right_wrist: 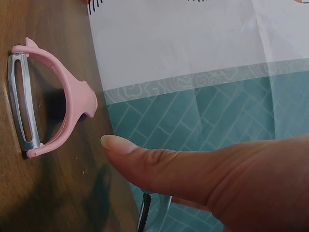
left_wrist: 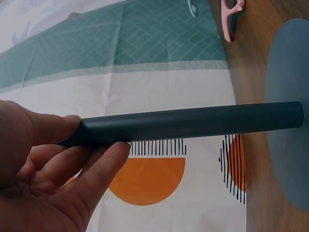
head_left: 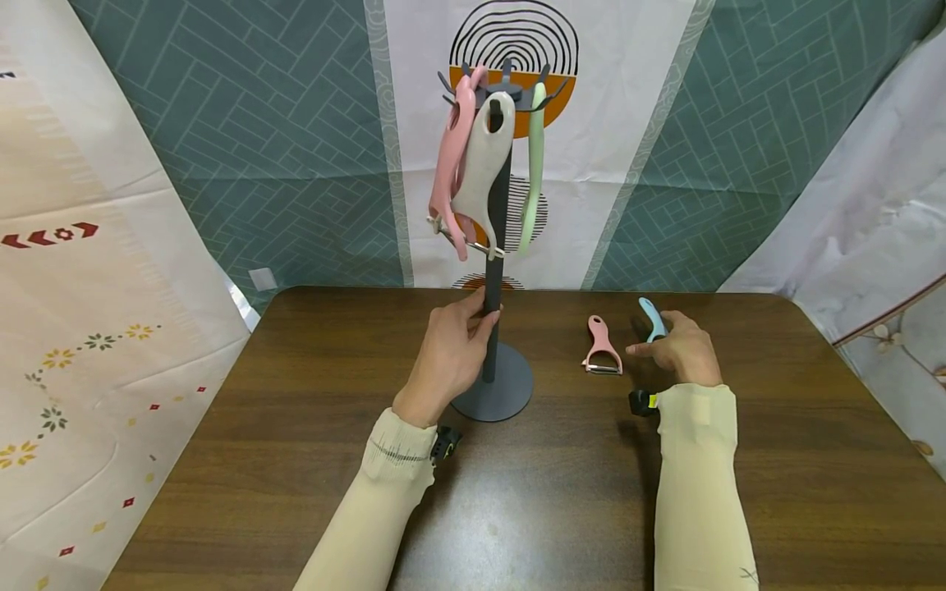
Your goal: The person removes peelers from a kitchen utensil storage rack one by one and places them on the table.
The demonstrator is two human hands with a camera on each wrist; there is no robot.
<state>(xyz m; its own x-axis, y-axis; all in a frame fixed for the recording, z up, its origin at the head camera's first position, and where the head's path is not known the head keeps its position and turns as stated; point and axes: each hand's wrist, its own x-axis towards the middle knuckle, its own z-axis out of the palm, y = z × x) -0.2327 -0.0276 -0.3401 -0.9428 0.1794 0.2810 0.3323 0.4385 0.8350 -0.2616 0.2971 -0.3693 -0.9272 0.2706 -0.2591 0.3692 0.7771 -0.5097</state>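
Observation:
My left hand (head_left: 451,353) pinches the dark pole (left_wrist: 193,121) of a rack stand between thumb and fingers, above its round base (head_left: 510,394). Peelers hang from the stand's top hooks: a pink peeler (head_left: 452,156), a white peeler (head_left: 482,168) and a light green peeler (head_left: 533,164). On the right, my right hand (head_left: 687,353) is over a blue peeler (head_left: 652,318) on the table, its thumb stretched out to the left. The hand covers the peeler's lower part; part of its blue frame (right_wrist: 161,212) shows under the thumb in the right wrist view.
Another pink peeler (head_left: 600,345) lies on the brown wooden table (head_left: 296,460), left of my right hand, blade toward me. A patterned cloth (head_left: 296,164) hangs behind the table's back edge. Pale cloths (head_left: 89,328) hang at both sides.

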